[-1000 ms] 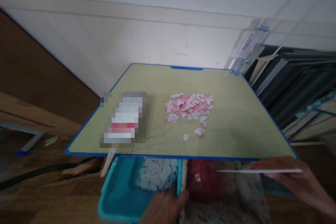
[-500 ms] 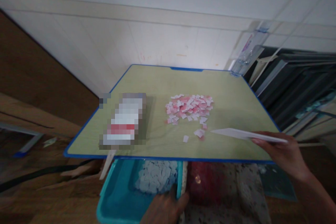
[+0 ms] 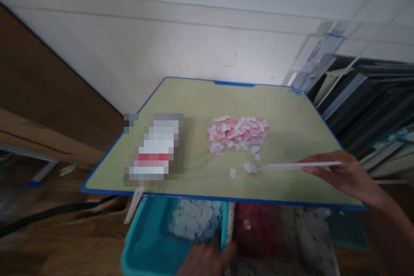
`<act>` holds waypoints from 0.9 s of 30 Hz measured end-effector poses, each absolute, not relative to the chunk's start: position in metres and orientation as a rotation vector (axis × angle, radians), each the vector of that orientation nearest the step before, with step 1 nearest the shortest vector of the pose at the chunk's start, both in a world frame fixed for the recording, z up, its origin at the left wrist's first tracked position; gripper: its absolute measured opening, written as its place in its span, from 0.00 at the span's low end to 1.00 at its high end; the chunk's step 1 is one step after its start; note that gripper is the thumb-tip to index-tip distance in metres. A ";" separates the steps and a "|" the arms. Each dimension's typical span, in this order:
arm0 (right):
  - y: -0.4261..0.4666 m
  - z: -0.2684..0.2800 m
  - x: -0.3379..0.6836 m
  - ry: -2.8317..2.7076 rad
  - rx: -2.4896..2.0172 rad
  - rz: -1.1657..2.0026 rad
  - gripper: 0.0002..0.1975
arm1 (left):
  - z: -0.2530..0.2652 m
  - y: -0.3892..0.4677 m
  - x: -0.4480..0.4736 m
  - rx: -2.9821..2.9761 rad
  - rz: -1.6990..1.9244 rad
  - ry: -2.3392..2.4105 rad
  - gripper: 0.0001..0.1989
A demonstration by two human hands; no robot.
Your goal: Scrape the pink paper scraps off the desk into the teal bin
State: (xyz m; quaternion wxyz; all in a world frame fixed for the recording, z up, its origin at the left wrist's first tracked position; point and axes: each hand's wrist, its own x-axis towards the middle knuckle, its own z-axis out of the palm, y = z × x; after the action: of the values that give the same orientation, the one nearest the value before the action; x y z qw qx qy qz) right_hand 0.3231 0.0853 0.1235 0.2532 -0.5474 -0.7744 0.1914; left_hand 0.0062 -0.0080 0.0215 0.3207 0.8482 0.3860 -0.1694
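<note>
In my right hand is a thin, flat white card, seen nearly edge-on and pinched at its right end. Its left tip lies low over the table, right beside a few loose paper scraps. Behind them, small pink and white paper pieces are heaped on the table. Below the table's front edge, my left hand is closed around the right rim of a turquoise basin, fingers inside and thumb outside. Pale paper pieces lie inside the basin.
The blue-edged folding table stands against a white wall. A pixelated box-like thing sits at its left, a clear bottle at its back right corner. Dark folders stack at the right. A red bag lies below.
My right hand has moved slightly left and back, bringing the card's tip up to the loose scraps; the card now looks flatter. My left hand stays at the basin's rim. The view has shifted slightly.
</note>
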 end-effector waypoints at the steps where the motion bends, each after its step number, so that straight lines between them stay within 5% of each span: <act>1: 0.085 0.123 0.325 -2.103 -1.496 0.516 0.14 | 0.021 -0.008 0.006 2.246 -0.441 1.019 0.20; 27: 0.101 0.117 0.247 -2.217 -1.244 0.727 0.10 | 0.015 -0.014 0.004 2.259 -0.422 1.038 0.22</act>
State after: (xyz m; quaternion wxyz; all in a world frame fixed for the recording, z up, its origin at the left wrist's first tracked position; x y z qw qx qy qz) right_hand 0.2475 0.1008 0.1172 0.2462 -0.4558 -0.8128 0.2666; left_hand 0.0037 -0.0136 0.0151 0.3052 0.8532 0.3920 -0.1592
